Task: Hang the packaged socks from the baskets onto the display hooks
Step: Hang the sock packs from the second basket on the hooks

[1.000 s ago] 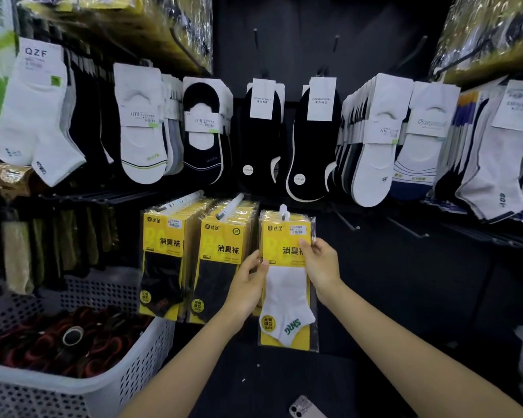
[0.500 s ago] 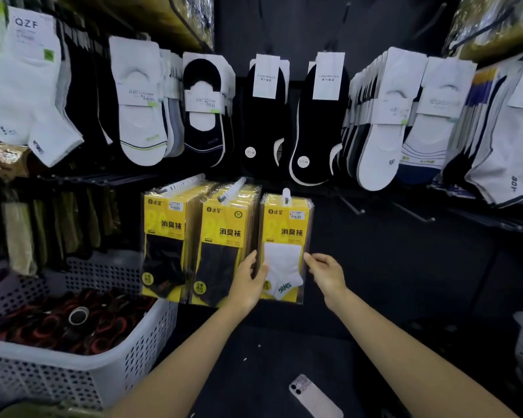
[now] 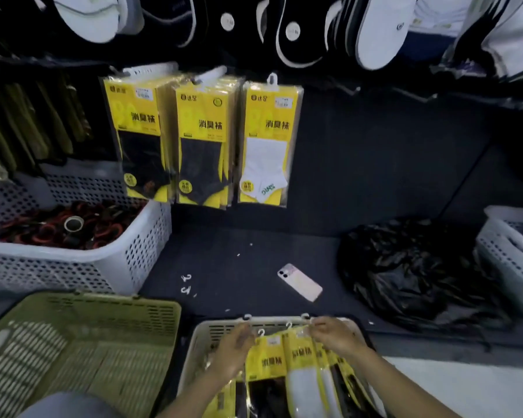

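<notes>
- Both my hands have come down from the display, where half a second ago they were at the hung pack, and they are now low and near, inside the beige basket [image 3: 218,330].
- My right hand [image 3: 334,336] pinches the top edge of the sock packs [image 3: 269,360] in that basket, fingertips closed just beside their small white hanger tabs.
- My left hand [image 3: 234,351] lies on the left side of the same packs; it is blurred, so I cannot tell whether it grips or only rests there.
- The packs are yellow and lie overlapping, some with white socks and some with black.
- Left of this basket stands a green basket [image 3: 103,312].
- Farther out on the dark floor lie a phone [image 3: 299,282] and a few loose white hooks [image 3: 186,283].
- To the far left stands a white perforated basket [image 3: 139,236] of red and black items; to the right, a black plastic bag [image 3: 405,273].
- On the far wall the white-sock pack [image 3: 267,140] hangs alone, with two rows of black-sock packs [image 3: 203,137] to its left.
</notes>
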Tool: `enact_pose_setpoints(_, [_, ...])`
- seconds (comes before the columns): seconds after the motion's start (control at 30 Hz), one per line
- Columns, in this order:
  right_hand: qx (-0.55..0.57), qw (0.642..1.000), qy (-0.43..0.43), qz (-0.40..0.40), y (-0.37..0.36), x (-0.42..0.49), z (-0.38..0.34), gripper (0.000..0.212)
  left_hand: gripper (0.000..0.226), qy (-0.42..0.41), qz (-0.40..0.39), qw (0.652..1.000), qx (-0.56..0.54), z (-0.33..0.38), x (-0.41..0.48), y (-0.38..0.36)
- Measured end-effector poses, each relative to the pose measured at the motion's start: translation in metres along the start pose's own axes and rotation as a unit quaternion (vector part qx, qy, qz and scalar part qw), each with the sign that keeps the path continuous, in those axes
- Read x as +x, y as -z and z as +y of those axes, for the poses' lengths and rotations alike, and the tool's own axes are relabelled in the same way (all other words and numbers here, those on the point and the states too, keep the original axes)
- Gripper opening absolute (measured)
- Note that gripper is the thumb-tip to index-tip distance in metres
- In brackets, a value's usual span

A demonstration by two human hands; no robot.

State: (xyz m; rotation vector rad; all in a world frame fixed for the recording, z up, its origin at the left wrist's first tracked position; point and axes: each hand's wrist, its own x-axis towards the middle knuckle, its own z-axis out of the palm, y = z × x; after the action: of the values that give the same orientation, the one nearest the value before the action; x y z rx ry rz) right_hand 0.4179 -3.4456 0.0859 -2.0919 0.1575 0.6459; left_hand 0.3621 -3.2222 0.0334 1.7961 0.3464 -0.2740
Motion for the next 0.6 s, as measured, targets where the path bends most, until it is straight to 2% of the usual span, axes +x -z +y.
enact_pose_setpoints(0.03, [-0.022, 1.0, -0.009, -0.004, -0.002, -0.001, 0.014, 0.014, 0.028, 0.012, -0.006, 1.0, -0.001, -0.014, -0.004, -0.004])
enact_pose_setpoints(0.13, [-0.101, 0.994, -0.022, 0.029, -0.008, 0.006, 0.05, 0.022, 0.02, 0.064, -0.01, 0.998, 0.01, -0.041, -0.011, -0.007])
enact_pose_setpoints(0.2, [-0.144, 0.987, -0.026, 0.063, -0.013, 0.01, 0.062, 0.032, 0.033, 0.098, -0.03, 0.995, 0.002, -0.049, -0.013, -0.006])
enact_pose_setpoints(0.3, [-0.023, 0.995, -0.055, 0.085, -0.025, 0.008, 0.066, 0.045, 0.054, 0.132, -0.035, 0.991, 0.006, -0.051, -0.017, -0.008])
enact_pose_setpoints(0.37, [0.053, 0.995, -0.077, 0.045, -0.035, 0.003, 0.062, 0.066, 0.05, 0.12, -0.041, 0.992, -0.001, -0.05, -0.02, -0.011])
enact_pose_setpoints(0.43, [0.075, 0.991, -0.107, -0.02, -0.05, -0.005, 0.06, 0.093, 0.046, 0.098, -0.072, 0.993, 0.008, -0.049, -0.022, -0.015])
enact_pose_setpoints(0.47, [0.07, 0.991, -0.106, -0.049, -0.059, -0.009, 0.061, 0.099, 0.046, 0.091, -0.085, 0.992, 0.009, -0.048, -0.023, -0.017])
enact_pose_setpoints(0.53, [0.047, 0.993, -0.086, -0.068, -0.076, -0.013, 0.064, 0.096, 0.05, 0.093, -0.093, 0.991, -0.01, -0.049, -0.026, -0.02])
enact_pose_setpoints(0.6, [0.047, 0.995, -0.067, -0.05, -0.083, -0.015, 0.062, 0.088, 0.057, 0.103, -0.08, 0.991, -0.038, -0.053, -0.028, -0.02])
